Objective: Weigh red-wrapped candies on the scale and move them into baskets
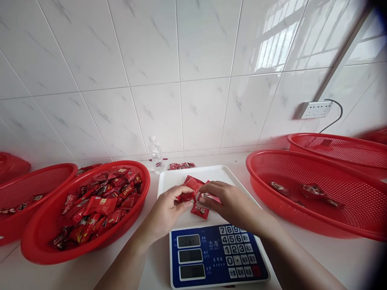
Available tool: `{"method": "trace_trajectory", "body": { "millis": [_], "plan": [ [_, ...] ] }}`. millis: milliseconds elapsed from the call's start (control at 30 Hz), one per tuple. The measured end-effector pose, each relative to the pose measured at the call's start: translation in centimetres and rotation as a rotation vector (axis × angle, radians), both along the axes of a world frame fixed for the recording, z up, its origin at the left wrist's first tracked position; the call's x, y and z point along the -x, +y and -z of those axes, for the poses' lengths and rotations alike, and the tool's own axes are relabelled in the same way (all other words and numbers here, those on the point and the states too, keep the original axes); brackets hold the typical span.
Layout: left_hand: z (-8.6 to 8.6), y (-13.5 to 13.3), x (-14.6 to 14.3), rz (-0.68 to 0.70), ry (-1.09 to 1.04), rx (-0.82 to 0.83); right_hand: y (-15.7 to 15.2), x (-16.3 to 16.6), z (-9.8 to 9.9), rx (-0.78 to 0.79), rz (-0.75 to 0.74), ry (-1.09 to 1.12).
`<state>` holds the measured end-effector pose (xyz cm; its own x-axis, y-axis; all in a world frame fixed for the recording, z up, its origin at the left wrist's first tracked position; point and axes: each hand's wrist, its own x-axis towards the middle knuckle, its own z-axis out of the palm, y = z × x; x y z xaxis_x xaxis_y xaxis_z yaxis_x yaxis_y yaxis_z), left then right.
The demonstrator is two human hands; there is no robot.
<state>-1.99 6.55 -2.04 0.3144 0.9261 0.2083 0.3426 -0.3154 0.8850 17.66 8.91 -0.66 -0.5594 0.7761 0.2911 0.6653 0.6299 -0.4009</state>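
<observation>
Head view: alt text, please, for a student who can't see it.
A person's left hand pinches a red packet while the right hand works among others on the tray of a digital scale. A red basket heaped with packets stands left; another basket, holding few, stands right.

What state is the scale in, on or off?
On, it appears: the scale's three display windows show faint dark characters.

Daylight is bright — a window reflection [276, 48] glares on the wall tiles [154, 44], right corners dark and blurred.
</observation>
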Motion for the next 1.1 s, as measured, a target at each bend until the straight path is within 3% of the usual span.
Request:
{"method": "trace_trajectory", "body": {
  "millis": [167,367,633,900,1100],
  "plan": [
    [-0.5,-1.0,-0.8,0.114,-0.206,0.072,-1.0,0.1,-0.6,0.055,-0.15,0.14],
    [-0.9,-1.6,-0.9,0.151,-0.197,0.166,-1.5,0.5,-0.5,0.061,-0.259,0.235],
    [-1.1,-1.7,-0.9,0.228,-0.138,0.051,-1.9,0.2,-0.7,0.131,-0.306,0.336],
    [-1.5,-1.9,-0.3,0.18,-0.168,0.014,-2.1,-0.3,-1.1,-0.076,-0.322,0.274],
    [-1.1,-1.6,0.0,0.254,-0.16,0.117,-1.7,-0.2,-0.5,-0.435,-0.268,0.289]
  ]
}}
